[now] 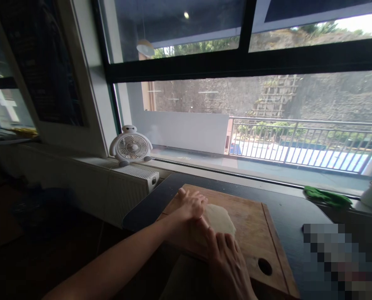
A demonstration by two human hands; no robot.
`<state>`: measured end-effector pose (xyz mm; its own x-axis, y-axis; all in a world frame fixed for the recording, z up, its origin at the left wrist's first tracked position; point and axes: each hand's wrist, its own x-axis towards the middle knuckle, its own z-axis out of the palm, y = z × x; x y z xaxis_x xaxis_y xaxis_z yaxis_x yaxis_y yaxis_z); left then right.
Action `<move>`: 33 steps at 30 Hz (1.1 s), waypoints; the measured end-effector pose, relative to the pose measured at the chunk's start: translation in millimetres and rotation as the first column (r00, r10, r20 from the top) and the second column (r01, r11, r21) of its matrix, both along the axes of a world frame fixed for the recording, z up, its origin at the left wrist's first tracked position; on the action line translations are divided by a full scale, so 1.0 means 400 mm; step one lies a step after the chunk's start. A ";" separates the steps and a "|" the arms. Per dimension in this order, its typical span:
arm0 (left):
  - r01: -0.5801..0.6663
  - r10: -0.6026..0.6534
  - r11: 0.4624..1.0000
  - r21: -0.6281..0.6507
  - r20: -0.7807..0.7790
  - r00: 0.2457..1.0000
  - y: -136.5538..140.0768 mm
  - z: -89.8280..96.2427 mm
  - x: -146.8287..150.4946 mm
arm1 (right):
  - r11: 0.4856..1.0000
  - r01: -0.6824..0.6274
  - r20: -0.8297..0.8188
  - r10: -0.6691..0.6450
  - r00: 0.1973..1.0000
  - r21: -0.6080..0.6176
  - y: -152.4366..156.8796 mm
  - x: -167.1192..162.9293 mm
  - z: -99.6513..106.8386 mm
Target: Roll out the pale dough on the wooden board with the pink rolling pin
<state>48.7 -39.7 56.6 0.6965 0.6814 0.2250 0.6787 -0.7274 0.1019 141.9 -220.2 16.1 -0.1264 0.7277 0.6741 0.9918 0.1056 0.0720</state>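
A thin, flattened sheet of pale dough (221, 219) lies on a wooden cutting board (248, 216). Across its near left side runs a slim rolling pin (202, 223), mostly covered by my hands; its rounded far end sticks out past my left hand. My left hand (193, 205) is closed over the far part of the pin, fingers curled. Lower down and nearer to me, my right hand (228, 260) presses on the pin's near part, its fingers bent over toward the dough. The pin's near end is hidden under that hand.
The board, with a round hole near its right corner, rests on a dark table (282, 210). A white fan (132, 148) stands on a radiator (136, 187) at left. A green cloth (326, 197) lies by the window. A pixelated object (339, 254) is at right.
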 end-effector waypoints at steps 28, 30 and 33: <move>-0.066 0.061 0.996 0.053 0.085 0.994 -0.044 -0.034 -0.048 | 0.999 -0.035 0.000 0.036 0.999 -0.026 0.002 0.020 -0.001; -0.028 0.017 0.993 0.111 0.099 0.995 -0.069 -0.051 -0.121 | 0.997 -0.070 -0.012 0.070 0.997 -0.009 -0.005 -0.008 -0.011; 0.023 -0.035 0.991 0.131 0.091 0.995 -0.064 -0.062 -0.196 | 0.995 -0.091 0.001 0.091 0.996 0.030 0.000 -0.032 -0.024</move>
<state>-29.9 -65.1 31.8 0.6876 0.6221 0.3743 0.6490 -0.7578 0.0672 129.0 -220.0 6.6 -0.1915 0.6927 0.6953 0.9781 0.1936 0.0766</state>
